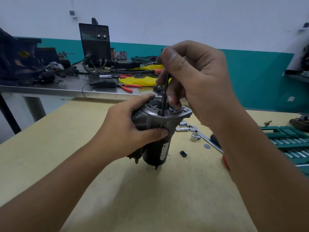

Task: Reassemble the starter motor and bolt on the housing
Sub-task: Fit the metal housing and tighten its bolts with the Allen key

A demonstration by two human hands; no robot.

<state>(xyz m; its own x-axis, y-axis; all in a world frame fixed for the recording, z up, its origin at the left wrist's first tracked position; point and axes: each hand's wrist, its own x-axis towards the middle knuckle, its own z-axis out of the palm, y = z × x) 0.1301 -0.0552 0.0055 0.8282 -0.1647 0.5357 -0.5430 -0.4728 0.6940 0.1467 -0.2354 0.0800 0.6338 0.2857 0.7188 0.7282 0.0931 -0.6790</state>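
Gripping the starter motor [153, 131], left hand [127, 131]; right hand [197, 81] pinches a rod [164, 97] inside housing [160, 113].

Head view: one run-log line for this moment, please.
left hand grips starter motor upright on table | right hand holds thin dark tool in housing opening | sockets nearby

Grey housing [160, 118], black motor body [155, 153], tan table [133, 190], teal socket case [287, 141].
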